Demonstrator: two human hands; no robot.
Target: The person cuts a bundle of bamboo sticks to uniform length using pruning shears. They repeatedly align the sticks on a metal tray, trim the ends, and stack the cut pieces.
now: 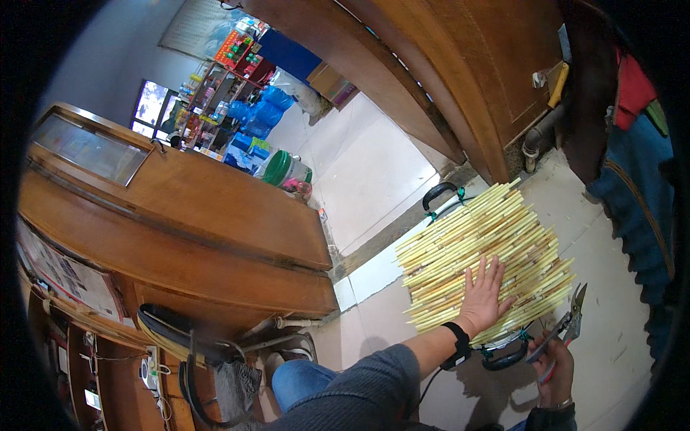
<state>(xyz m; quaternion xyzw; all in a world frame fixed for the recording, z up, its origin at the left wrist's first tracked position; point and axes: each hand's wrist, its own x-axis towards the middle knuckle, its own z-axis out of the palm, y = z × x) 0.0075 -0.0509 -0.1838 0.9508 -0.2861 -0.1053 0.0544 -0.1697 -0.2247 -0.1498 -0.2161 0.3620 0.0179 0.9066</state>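
Observation:
A mat of pale yellow-green stalks (pixel 474 237) laid side by side lies before me, with uneven ends along its edges. Curved black handles stick out at two opposite ends, the far handle (pixel 439 195) and the near handle (pixel 506 360), tied on with green cord. My left hand (pixel 485 296) rests flat on the stalks, its fingers spread. A black band circles that wrist. At the mat's near right corner, my right hand (pixel 555 361) grips metal snips (pixel 574 318) by red and grey handles. Their blades point away from me and look parted, beside the stalk ends.
Wooden doors (pixel 242 199) flank a doorway onto a tiled floor (pixel 366 172) with a green-lidded bucket (pixel 277 168) and stocked shelves. A chair (pixel 188 345) stands at lower left. A pipe (pixel 533 140) rises at right near blue cloth (pixel 641 188). Small cut scraps lie on the right floor.

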